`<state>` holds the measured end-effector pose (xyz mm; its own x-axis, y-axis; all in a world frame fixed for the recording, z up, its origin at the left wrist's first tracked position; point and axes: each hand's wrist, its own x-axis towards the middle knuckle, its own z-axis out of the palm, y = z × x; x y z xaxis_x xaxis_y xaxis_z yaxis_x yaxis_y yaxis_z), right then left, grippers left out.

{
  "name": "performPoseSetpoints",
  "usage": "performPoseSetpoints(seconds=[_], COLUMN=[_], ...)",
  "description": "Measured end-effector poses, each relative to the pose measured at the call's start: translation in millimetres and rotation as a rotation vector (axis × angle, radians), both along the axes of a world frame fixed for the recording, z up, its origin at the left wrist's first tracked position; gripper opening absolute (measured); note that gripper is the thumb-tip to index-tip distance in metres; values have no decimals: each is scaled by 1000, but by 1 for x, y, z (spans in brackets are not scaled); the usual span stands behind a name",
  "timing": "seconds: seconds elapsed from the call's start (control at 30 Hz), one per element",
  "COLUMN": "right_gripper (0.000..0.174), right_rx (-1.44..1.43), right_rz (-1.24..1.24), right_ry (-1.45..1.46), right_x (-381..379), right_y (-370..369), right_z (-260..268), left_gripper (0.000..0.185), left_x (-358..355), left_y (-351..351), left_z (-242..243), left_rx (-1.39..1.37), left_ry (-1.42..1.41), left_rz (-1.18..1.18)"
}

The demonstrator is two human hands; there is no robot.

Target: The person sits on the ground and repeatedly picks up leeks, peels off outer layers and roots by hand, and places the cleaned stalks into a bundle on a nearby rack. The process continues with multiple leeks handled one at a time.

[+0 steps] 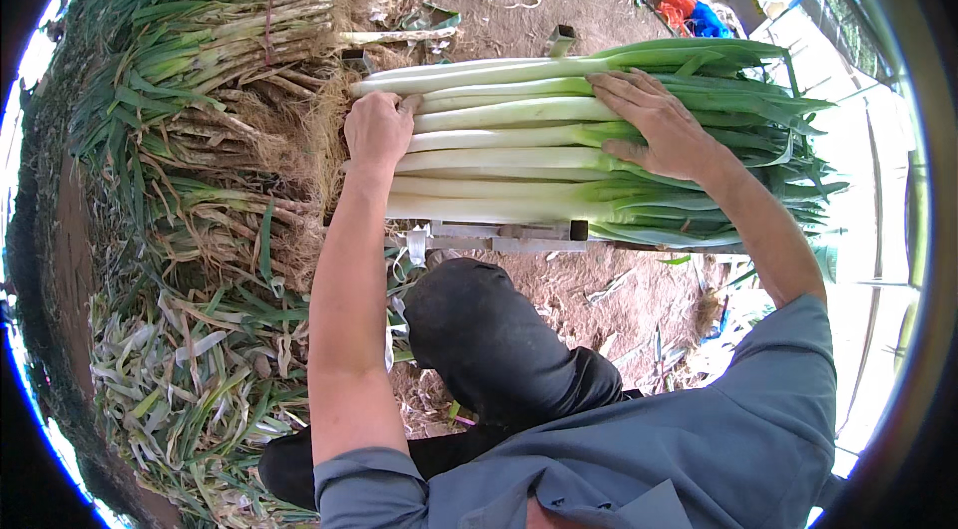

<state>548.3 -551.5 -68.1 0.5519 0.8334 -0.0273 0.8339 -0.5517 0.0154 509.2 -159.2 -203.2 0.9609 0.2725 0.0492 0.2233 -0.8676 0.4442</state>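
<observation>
Cleaned leeks (509,136) lie side by side across a metal rack (516,231) in front of me, white shanks to the left and green leaves (718,106) to the right. My left hand (378,128) is curled over the butt ends of the middle leeks, thumb against a white shank; its fingertips are hidden. Farther right, my right hand (655,125) rests palm down where the shanks turn green. Its fingers are spread across several leeks, and the thumb points toward the white part.
Untrimmed leeks (224,80) with soil and roots are heaped on the left. Below them lies a pile of stripped leaves (194,379). Square tube posts (560,41) stick up beside the leeks. My bent knee (479,327) is close to the rack. Orange plastic (671,3) lies on the dirt floor.
</observation>
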Motion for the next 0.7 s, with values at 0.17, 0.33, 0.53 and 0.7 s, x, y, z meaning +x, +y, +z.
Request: performPoseSetpoints(seconds=[0.17,0.33,0.53,0.7], right_gripper=[69,69,67,57], right_rx=[-37,-80,-93,-22], right_rz=[-64,-122,-119,-46], right_ry=[142,169,198,22], right_x=[13,17,17,9], right_y=[0,12,12,22], right_z=[-1,6,6,0], left_gripper=[82,95,69,49], left_x=[-17,-33,-89,-191], left_y=[-10,-16,-24,-8], left_z=[10,5,7,24], left_rx=[13,89,41,-61], left_ry=[155,178,-69,-387], left_rz=[-97,-118,-79,-48])
